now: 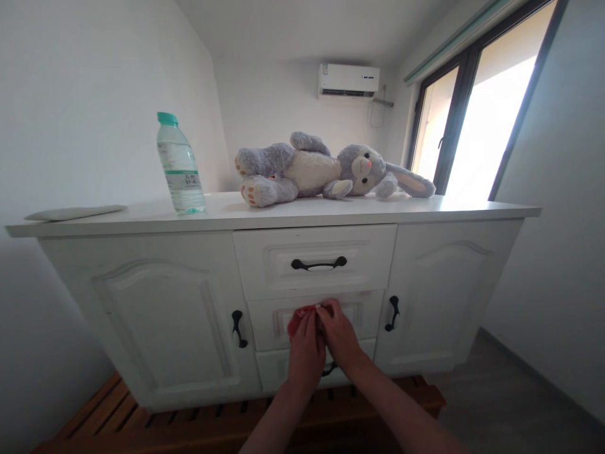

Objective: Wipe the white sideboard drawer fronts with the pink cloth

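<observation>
While both hands grip red cloth (300, 316) (middle drawer (363, 315)), bottle (179, 165) upright.

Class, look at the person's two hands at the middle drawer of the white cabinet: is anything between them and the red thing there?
Nothing visible. The left hand and right hand are already closed on the red thing, against the middle drawer front.

Two bare forearms in view, no sleeves showing up to the frame edge. Left hand (306, 353) and right hand (339, 337): no gloves, rings, watch or wristbands visible. Fingers slender, nails short as far as visible.
</observation>
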Tool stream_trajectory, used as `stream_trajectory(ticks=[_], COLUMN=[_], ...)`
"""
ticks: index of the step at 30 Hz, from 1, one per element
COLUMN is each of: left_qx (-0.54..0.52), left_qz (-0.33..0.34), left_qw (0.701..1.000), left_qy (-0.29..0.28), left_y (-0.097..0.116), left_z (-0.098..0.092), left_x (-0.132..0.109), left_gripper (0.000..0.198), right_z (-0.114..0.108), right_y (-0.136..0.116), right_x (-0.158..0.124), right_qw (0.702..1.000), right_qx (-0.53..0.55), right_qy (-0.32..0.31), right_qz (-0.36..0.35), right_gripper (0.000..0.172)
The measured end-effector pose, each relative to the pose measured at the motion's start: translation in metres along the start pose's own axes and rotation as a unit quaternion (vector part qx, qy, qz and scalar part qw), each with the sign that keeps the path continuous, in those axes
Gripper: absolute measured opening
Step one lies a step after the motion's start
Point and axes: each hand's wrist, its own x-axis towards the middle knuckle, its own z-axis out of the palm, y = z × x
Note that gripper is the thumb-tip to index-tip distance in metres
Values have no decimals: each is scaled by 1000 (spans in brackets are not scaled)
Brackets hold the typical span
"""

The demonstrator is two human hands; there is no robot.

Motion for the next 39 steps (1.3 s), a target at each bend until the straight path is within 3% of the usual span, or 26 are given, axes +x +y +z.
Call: stream_trajectory(ticks=[5,7,10,14,17,20,24,27,30,33,36,39], left_qx=[-32,-46,-36,31,62,74,96,89,72,20,-30,-45], left_qz=[59,78,90,45,33,23,11,27,32,41,64,70], left_qw=[989,982,974,961,959,971,987,993,997,998,997,996], left_qy=[-131,-164,-205,-270,-274,-225,-128,-78,-22,32,11,-34], left_y=[43,52,50,23,-8,-48,-106,-129,-117,-83,-53,-45], left_z=[43,55,64,66,58,37,-4,-33,-52,-56,-48,-40], left_x=[10,11,1,-24,-38,-48,-60,-63,-53,-37,-34,-48], left_gripper=[61,63,67,75,77,68,59,57,59,64,65,63], right_z=[-38,-39,-23,13,37,64,110,129,109,63,19,-5], right_y=[54,71,84,80,60,26,-27,-60,-77,-74,-51,-21], right_x=[-25,-38,-60,-86,-89,-77,-55,-35,-9,10,9,-4], right_qw=[993,992,991,986,985,990,994,996,993,994,995,990], right_qx=[19,25,49,83,81,66,57,30,-10,-33,-83,-135], right_qy=[72,88,74,49,59,56,64,89,109,87,35,-23], right_qz=[87,86,102,133,142,116,62,9,-49,-59,-37,-9], right_gripper=[24,28,30,31,31,30,27,17,10,17,32,37])
